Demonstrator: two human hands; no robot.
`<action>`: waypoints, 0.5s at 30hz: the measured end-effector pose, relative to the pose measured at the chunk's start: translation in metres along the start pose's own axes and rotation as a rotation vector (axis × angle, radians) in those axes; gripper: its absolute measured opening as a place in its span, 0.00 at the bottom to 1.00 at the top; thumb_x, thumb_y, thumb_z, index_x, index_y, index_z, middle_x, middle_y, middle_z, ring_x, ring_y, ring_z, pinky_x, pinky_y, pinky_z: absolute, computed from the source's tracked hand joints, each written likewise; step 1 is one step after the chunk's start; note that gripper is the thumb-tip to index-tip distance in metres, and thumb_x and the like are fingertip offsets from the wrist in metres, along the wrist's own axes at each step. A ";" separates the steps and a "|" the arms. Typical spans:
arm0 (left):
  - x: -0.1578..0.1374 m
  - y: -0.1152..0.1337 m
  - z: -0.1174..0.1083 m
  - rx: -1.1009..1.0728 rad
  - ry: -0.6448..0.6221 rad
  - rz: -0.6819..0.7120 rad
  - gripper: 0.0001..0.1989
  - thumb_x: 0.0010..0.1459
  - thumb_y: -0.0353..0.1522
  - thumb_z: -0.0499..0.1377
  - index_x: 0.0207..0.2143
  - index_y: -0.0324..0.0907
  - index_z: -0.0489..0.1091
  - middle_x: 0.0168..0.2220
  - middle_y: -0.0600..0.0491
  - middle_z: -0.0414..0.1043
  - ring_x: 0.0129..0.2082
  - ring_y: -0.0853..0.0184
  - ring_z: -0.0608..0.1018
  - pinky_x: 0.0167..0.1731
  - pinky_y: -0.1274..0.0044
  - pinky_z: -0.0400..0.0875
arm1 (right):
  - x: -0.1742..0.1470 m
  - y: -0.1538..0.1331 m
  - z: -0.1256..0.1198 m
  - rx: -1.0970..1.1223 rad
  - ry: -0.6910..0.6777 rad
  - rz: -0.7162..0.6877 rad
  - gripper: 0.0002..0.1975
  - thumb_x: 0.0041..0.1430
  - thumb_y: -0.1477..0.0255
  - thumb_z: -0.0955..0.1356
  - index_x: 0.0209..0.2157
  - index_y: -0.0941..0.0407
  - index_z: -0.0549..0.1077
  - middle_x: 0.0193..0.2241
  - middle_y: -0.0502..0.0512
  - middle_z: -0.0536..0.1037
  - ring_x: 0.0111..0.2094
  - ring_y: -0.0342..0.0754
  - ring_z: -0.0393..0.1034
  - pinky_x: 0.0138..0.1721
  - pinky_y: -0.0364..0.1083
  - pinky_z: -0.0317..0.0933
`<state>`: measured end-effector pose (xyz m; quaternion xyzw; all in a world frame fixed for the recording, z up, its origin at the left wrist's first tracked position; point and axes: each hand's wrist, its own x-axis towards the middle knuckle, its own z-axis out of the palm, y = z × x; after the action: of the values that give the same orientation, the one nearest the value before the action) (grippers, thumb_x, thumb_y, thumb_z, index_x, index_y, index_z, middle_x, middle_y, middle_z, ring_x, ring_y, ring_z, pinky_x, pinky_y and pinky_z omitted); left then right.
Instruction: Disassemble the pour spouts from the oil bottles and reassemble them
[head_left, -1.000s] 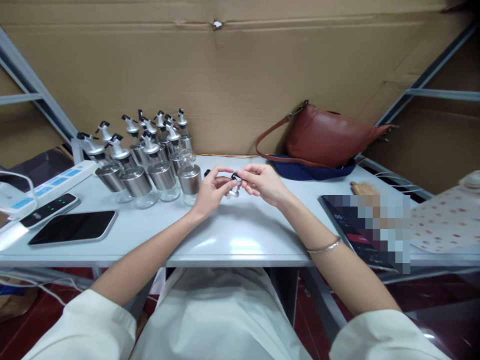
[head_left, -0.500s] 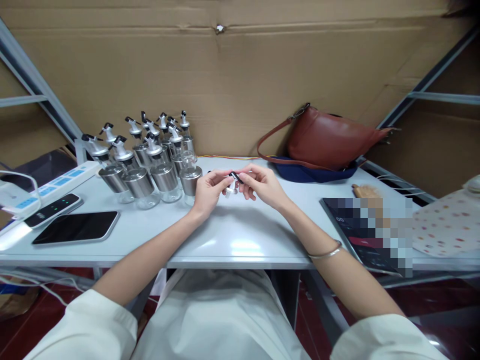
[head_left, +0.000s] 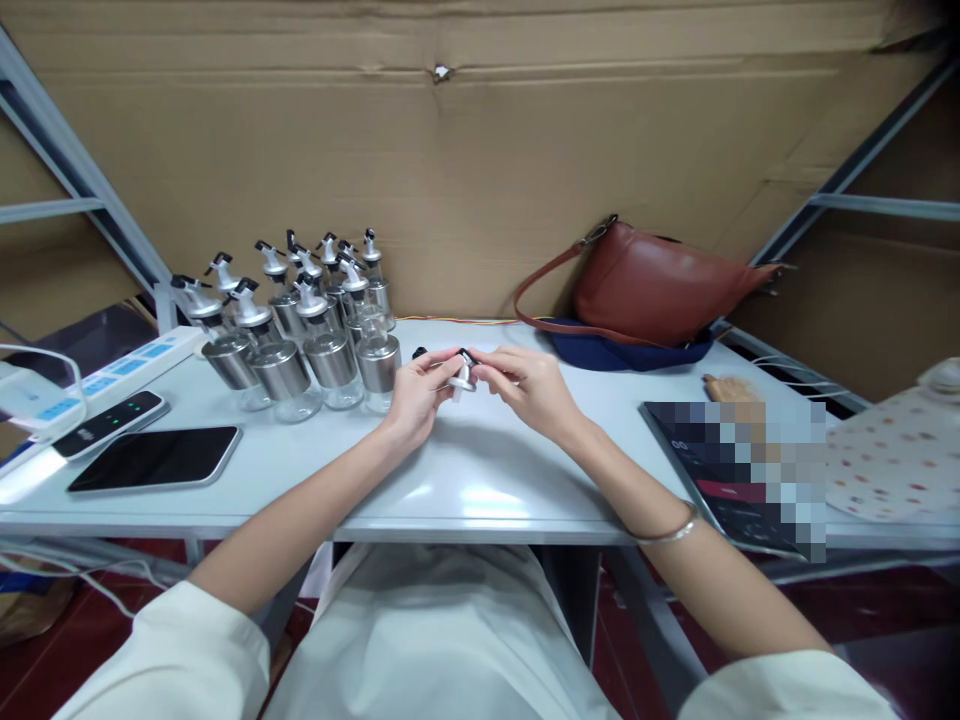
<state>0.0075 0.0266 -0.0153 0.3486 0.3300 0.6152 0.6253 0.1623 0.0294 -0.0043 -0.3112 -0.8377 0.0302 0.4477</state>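
Above the middle of the white table, my left hand [head_left: 415, 396] is closed on a silver pour spout [head_left: 463, 382] with a black flip cap. The fingers of my right hand [head_left: 538, 388] are pinched at the black cap end of the same spout. Just left of my left hand stands a glass bottle [head_left: 379, 362] with a steel sleeve and no spout on its neck. Behind it, several like bottles [head_left: 330, 358] stand close together, each topped by a silver spout with a black cap. A small black piece [head_left: 418, 352] shows past my left hand, partly hidden.
A phone [head_left: 154, 460], a black device with green lights [head_left: 112, 424] and a power strip [head_left: 120, 372] lie on the left. A brown leather bag [head_left: 660, 285] rests on a dark blue item [head_left: 626, 350] at the back right. A dark tablet-like object [head_left: 720, 490] lies nearer on the right.
My right hand has turned and its fingers have drawn in at the spout's black cap. The spout stays between both hands. The view has shifted slightly.
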 end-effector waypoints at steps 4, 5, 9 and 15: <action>0.000 -0.001 0.000 -0.003 -0.025 -0.030 0.15 0.37 0.31 0.70 0.29 0.35 0.74 0.24 0.52 0.75 0.23 0.70 0.77 0.26 0.79 0.65 | 0.000 0.000 -0.006 0.053 -0.051 0.068 0.16 0.65 0.69 0.60 0.36 0.58 0.78 0.20 0.50 0.71 0.19 0.40 0.63 0.25 0.40 0.61; 0.000 -0.001 0.001 -0.009 -0.009 -0.023 0.14 0.38 0.31 0.70 0.29 0.35 0.74 0.23 0.52 0.75 0.22 0.71 0.76 0.25 0.80 0.65 | -0.001 -0.001 -0.005 0.043 -0.052 0.065 0.16 0.65 0.68 0.60 0.37 0.58 0.78 0.20 0.51 0.72 0.20 0.41 0.64 0.25 0.40 0.61; -0.003 -0.005 0.005 -0.021 0.079 0.029 0.12 0.39 0.29 0.69 0.29 0.35 0.73 0.23 0.54 0.74 0.22 0.73 0.74 0.24 0.80 0.64 | -0.005 -0.004 0.001 -0.073 -0.070 0.029 0.19 0.59 0.61 0.67 0.45 0.61 0.74 0.26 0.54 0.74 0.22 0.42 0.65 0.27 0.42 0.63; -0.004 -0.016 0.014 0.034 0.067 0.011 0.12 0.42 0.30 0.67 0.30 0.35 0.72 0.21 0.54 0.72 0.20 0.73 0.73 0.22 0.80 0.63 | -0.015 -0.010 -0.007 -0.274 -0.144 0.033 0.12 0.61 0.68 0.65 0.39 0.61 0.75 0.26 0.57 0.74 0.23 0.44 0.67 0.27 0.43 0.62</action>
<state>0.0278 0.0219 -0.0209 0.3403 0.3590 0.6244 0.6045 0.1689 0.0118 -0.0075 -0.3803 -0.8587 -0.0549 0.3391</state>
